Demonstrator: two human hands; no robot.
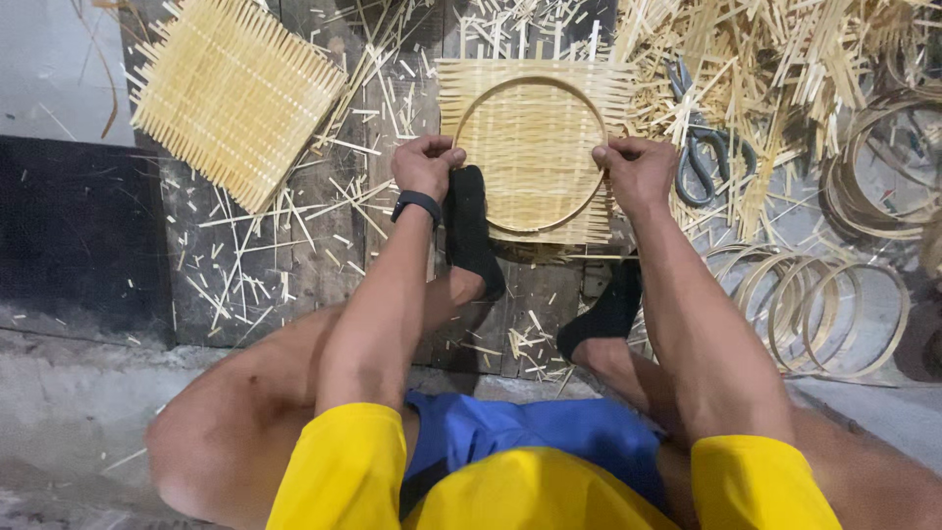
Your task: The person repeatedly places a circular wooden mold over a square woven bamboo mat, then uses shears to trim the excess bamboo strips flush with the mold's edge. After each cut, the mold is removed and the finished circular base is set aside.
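Head view. The left hand (427,167) and the right hand (636,169) each have a clenched grip on opposite sides of a round bamboo hoop (531,82), pressing it down onto a square woven bamboo mat (535,147). The mat lies flat on dark floor boards (304,245), directly ahead of the person, between the two black-socked feet; the left foot (471,231) touches the mat's near-left edge.

Recommended procedure, as a judgement from this view:
- Keep the hoop centred so that mat margin shows on all four sides.
- Apply equal downward pressure at both grips; uneven force would likely tilt the hoop.
- Use the feet to hold the mat against sliding.

Nearby: a second woven mat (235,93) lies at upper left, well apart. Scissors (699,147) rest just beside the right hand on loose bamboo strips (785,59). Spare hoops (824,304) lie at right.
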